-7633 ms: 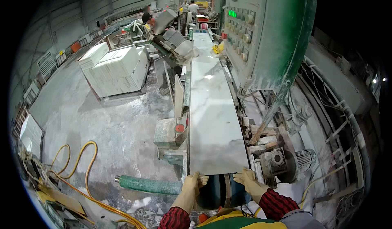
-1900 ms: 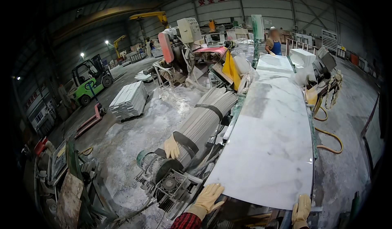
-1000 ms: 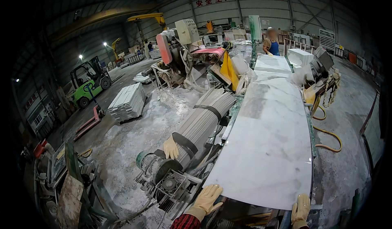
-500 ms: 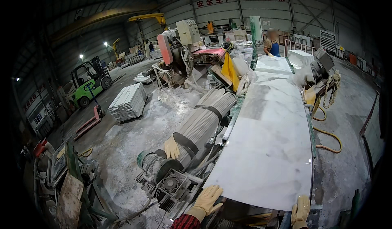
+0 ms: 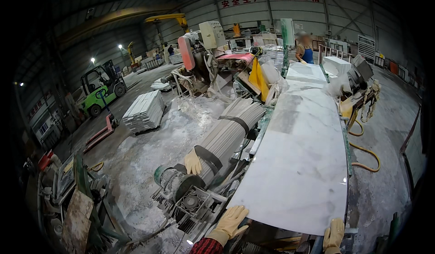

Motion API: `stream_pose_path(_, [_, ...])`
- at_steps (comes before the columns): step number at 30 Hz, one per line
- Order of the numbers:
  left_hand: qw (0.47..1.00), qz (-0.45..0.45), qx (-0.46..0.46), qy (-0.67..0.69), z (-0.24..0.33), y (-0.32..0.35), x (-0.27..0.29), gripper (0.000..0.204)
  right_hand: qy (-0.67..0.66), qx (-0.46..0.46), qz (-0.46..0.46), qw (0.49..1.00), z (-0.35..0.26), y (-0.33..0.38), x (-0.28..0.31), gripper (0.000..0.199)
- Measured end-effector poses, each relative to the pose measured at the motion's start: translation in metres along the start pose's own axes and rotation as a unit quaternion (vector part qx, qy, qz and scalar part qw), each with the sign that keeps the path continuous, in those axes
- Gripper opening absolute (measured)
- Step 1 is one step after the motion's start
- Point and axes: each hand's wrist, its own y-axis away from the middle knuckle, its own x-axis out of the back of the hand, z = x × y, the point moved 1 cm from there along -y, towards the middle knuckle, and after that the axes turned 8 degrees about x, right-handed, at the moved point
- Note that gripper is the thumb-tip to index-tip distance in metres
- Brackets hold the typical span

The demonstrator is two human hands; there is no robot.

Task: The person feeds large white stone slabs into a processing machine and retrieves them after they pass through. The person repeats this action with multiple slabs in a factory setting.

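A long, pale, grey-veined stone slab (image 5: 294, 177) stretches away from me on a green-framed machine bed. Both of my hands wear cream gloves. My left hand (image 5: 232, 222) lies at the slab's near left corner, fingers extended and thumb apart. At the near right corner, my right hand (image 5: 334, 237) has its fingers laid out along the edge. The undersides of both hands are hidden. Beyond the slab's far part lies another white slab (image 5: 306, 72), with a co-worker in a blue apron (image 5: 306, 54) touching its far end.
Left of the slab are a motor (image 5: 170, 180), a strapped bundle of grey strips (image 5: 233, 122) and a loose glove (image 5: 193, 162). A yellow hose (image 5: 369, 152) curls on the right floor. Farther left stand stacked slabs (image 5: 144, 111), a pallet jack (image 5: 100, 134) and a green forklift (image 5: 97, 97).
The whole view has shifted slightly to the right and down. My hands stay at the same slab corners, and the slab shows no clear movement.
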Motion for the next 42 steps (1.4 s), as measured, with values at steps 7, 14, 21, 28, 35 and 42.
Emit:
stream_pose_path(7, [1.0,-0.001,-0.001,0.001,-0.001,0.002,-0.003,0.076,0.004,-0.036,-0.026,0.999,-0.007,-0.001,0.006,0.051])
stream_pose_path(14, [1.0,0.017,-0.005,0.013,-0.001,0.006,-0.003,0.075,-0.006,-0.021,-0.013,1.0,-0.009,-0.001,0.009,0.052])
stream_pose_path(21, [1.0,0.015,-0.009,0.008,0.0,0.008,-0.002,0.075,0.01,-0.007,-0.006,1.0,0.002,0.01,-0.002,0.051])
stream_pose_path(28, [1.0,0.007,-0.006,0.0,0.001,0.011,0.0,0.077,0.002,-0.021,-0.02,1.0,-0.001,0.01,0.0,0.051])
stream_pose_path(35, [1.0,0.005,0.002,-0.003,0.002,0.015,0.0,0.076,0.041,-0.017,-0.029,0.999,-0.013,0.006,0.01,0.05])
stream_pose_path(42, [1.0,0.009,-0.002,0.005,0.005,0.016,0.005,0.074,0.046,-0.016,-0.045,0.998,-0.017,0.004,0.016,0.05])
